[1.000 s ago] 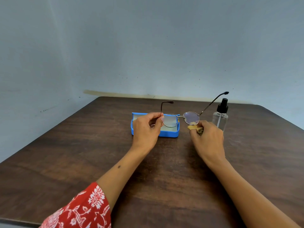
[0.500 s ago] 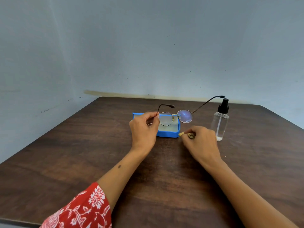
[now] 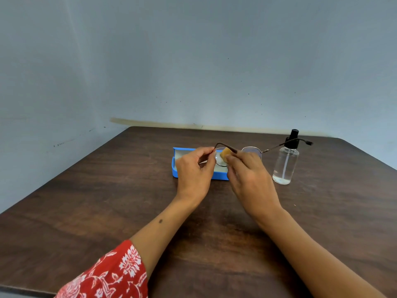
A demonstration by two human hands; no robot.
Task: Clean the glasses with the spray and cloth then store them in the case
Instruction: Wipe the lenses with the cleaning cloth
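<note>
Right hand (image 3: 249, 175) has brought tan cloth (image 3: 225, 153) onto round wire-rimmed glasses (image 3: 253, 149)

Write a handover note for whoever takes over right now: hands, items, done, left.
Left hand: pinches the glasses at the frame's left edge, held above the case.
Right hand: fingers hold the yellow cloth against the left lens.
Blue case: open on the table, behind the hands.
Spray bottle: upright, right of the case, untouched.
Done: wiping is under way; spraying can't be confirmed.
Left: finish both lenses, fold the glasses, put them in the case.
</note>
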